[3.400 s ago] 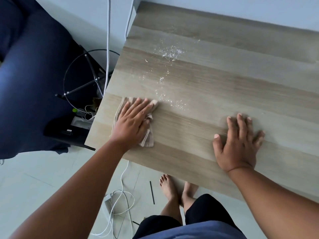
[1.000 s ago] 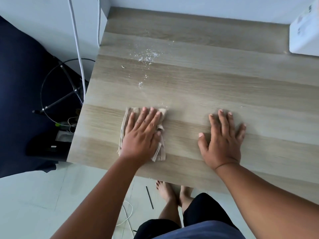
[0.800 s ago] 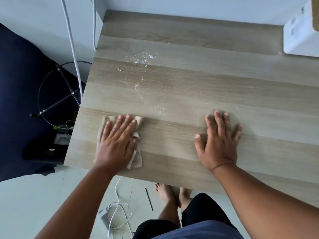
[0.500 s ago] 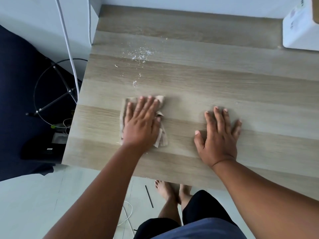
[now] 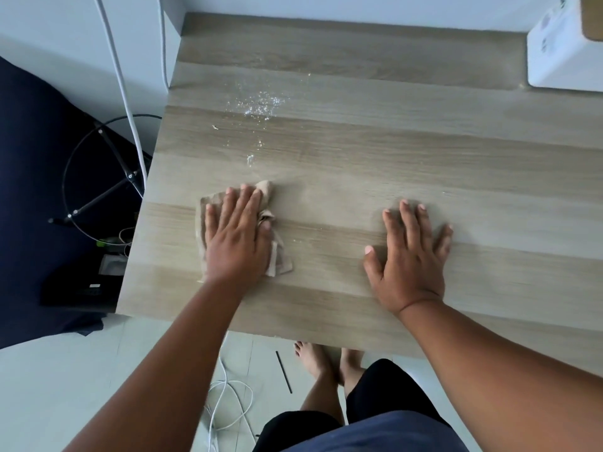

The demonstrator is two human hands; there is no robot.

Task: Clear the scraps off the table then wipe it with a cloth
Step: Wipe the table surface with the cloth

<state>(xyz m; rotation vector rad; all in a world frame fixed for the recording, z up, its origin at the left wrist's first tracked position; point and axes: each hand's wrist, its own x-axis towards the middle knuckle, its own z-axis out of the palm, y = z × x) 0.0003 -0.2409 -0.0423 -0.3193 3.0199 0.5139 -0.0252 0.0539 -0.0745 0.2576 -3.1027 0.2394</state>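
Cloth (image 5: 280,259): beige, crumpled, lying on the tabletop (image 5: 424,151) toward its left edge, a little in from the near edge. My left hand (image 5: 236,238) lies flat on top, fingers straight and pressing down; grip released, nothing curled round the fabric. A bunched fold sticks out past the fingertips on the far side.

My right hand (image 5: 409,256) rests palm-down on bare wood toward the middle of the near half, well apart from the cloth; fingers spread, holding nothing. Looks like a brace.

Scraps (image 5: 261,104): a scatter of white crumbs beyond the cloth, toward the far left corner, thinning into a few specks (image 5: 250,158) just ahead of the bunched fold.

Step in hand, by my reading: wiping, with crumbs not yet cleared. Next move calls for pushing the cloth away from me through the specks into the main scatter, keeping pressure even so crumbs gather rather than spread.

White box (image 5: 564,50) at the far right corner; cables (image 5: 120,79) hang off the left edge.
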